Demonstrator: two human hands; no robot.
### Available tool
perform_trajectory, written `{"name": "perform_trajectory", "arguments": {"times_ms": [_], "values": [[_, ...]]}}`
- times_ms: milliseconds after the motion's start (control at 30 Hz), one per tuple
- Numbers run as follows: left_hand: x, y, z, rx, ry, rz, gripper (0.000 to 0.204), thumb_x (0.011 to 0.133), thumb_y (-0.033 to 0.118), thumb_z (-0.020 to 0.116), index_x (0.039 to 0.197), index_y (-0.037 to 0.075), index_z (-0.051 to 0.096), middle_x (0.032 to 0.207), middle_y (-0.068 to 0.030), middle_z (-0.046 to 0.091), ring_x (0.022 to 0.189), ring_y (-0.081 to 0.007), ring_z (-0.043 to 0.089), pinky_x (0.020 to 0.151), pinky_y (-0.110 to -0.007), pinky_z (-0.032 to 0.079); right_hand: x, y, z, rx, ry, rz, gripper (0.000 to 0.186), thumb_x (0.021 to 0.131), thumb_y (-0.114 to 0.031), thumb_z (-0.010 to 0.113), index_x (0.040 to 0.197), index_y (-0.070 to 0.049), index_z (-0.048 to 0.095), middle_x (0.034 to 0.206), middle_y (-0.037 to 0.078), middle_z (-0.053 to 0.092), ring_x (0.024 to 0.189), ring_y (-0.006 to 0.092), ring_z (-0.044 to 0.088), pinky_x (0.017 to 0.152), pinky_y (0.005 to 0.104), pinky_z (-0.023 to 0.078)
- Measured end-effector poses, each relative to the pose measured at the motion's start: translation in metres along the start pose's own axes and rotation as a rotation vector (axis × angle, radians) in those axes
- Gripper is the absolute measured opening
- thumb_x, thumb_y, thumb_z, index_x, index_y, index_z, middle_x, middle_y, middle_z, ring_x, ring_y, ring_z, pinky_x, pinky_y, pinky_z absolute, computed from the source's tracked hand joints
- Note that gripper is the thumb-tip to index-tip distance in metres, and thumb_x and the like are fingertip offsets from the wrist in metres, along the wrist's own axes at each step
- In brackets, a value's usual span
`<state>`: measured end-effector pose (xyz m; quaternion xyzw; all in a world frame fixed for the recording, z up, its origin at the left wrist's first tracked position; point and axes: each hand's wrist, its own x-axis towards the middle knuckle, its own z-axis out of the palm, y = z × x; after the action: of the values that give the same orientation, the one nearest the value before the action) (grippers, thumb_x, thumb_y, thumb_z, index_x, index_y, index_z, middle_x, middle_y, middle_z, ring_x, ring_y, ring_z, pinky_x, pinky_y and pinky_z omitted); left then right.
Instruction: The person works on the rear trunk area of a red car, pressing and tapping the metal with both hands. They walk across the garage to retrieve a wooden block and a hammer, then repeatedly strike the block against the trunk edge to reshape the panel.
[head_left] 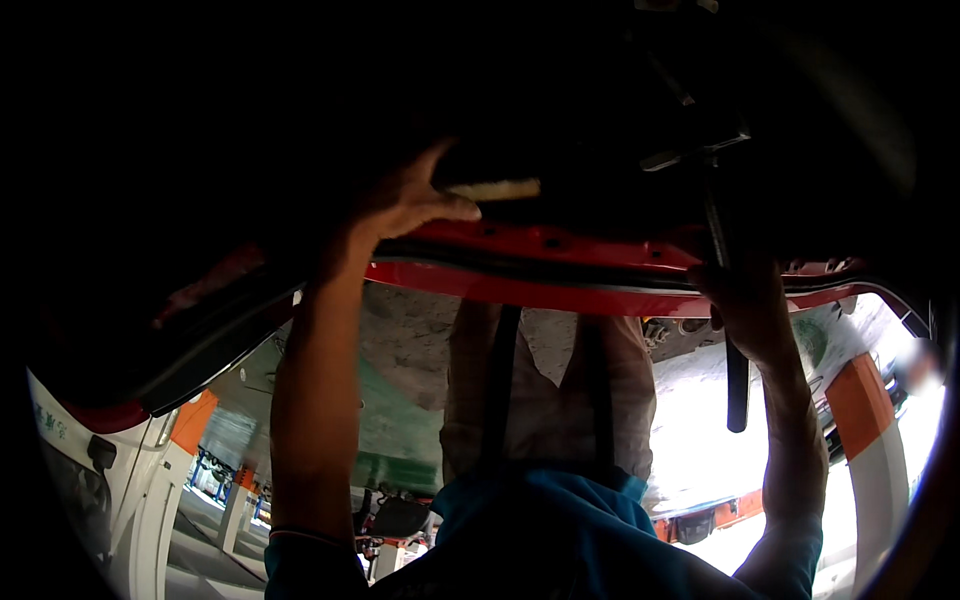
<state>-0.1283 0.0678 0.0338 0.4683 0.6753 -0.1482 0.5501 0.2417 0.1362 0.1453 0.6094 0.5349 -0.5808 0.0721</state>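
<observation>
My left hand (412, 202) reaches into the dark interior of a vehicle. A short, pale stick (505, 189), perhaps wood, juts out from between its thumb and a raised finger; the other fingers are lost in shadow. In my right hand (748, 300) is a hammer (738, 385), gripped around the handle. Its metal head points up into the dark, and the handle's end hangs below the hand. Under both hands runs a red body edge (590, 292) with a black rubber seal along it and small holes in the panel behind.
A dark trim piece with a red lamp-like corner (115, 415) lies at the left. Beyond stand a white vehicle (75, 470) and an orange-and-white post (870, 430). Below are my legs and a worn green-grey floor (405, 400). Deep shadow hides most of the upper area.
</observation>
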Motion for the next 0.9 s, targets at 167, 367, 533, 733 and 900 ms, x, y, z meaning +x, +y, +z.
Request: {"name": "perform_trajectory", "arguments": {"times_ms": [167, 367, 533, 733, 900], "values": [[-0.01, 0.01, 0.011, -0.003, -0.104, 0.147, 0.101, 0.072, 0.051, 0.084, 0.154, 0.018, 0.037, 0.151, -0.0194, 0.047, 0.137, -0.0404, 0.046, 0.111, -0.055, 0.042, 0.017, -0.018, 0.03, -0.104, -0.106, -0.157, 0.013, 0.084, -0.003, 0.07, 0.082, -0.002, 0.056, 0.059, 0.003, 0.05, 0.049, 0.0133, 0.054, 0.043, 0.0286, 0.041], [-0.008, -0.001, 0.002, -0.022, -0.119, 0.155, 0.099, 0.072, 0.042, 0.085, 0.154, 0.013, 0.038, 0.148, -0.0197, 0.051, 0.133, -0.0383, 0.051, 0.108, -0.052, 0.045, 0.047, -0.04, 0.049, -0.328, -0.318, -0.165, 0.019, 0.085, -0.012, 0.069, 0.094, 0.001, 0.059, 0.063, 0.008, 0.059, 0.055, 0.0167, 0.063, 0.046, 0.0324, 0.047], [0.003, -0.009, 0.004, -0.007, -0.194, 0.106, 0.095, 0.072, 0.046, 0.083, 0.15, 0.009, 0.043, 0.144, -0.0194, 0.054, 0.131, -0.0402, 0.052, 0.108, -0.053, 0.044, 0.052, -0.05, 0.076, -0.564, -0.318, -0.184, 0.029, 0.083, -0.015, 0.067, 0.101, 0.006, 0.06, 0.079, 0.021, 0.066, 0.071, 0.0353, 0.068, 0.063, 0.0441, 0.056], [0.001, -0.009, 0.006, 0.131, -0.022, 0.211, 0.066, 0.069, 0.047, 0.086, 0.112, 0.002, 0.064, 0.103, -0.0148, 0.069, 0.1, -0.0327, 0.066, 0.084, -0.047, 0.054, 0.049, -0.044, 0.084, -0.55, -0.252, -0.296, 0.027, 0.084, -0.013, 0.067, 0.104, 0.004, 0.06, 0.076, 0.017, 0.063, 0.068, 0.0293, 0.066, 0.06, 0.0413, 0.054], [-0.004, -0.013, 0.008, 0.03, -0.099, 0.224, 0.1, 0.074, 0.057, 0.081, 0.151, 0.008, 0.041, 0.148, -0.0213, 0.05, 0.136, -0.0407, 0.047, 0.112, -0.055, 0.041, 0.057, -0.04, 0.071, -0.669, -0.33, -0.419, 0.031, 0.089, -0.021, 0.072, 0.111, -0.001, 0.063, 0.078, 0.01, 0.062, 0.071, 0.0169, 0.066, 0.057, 0.0333, 0.053]]}}
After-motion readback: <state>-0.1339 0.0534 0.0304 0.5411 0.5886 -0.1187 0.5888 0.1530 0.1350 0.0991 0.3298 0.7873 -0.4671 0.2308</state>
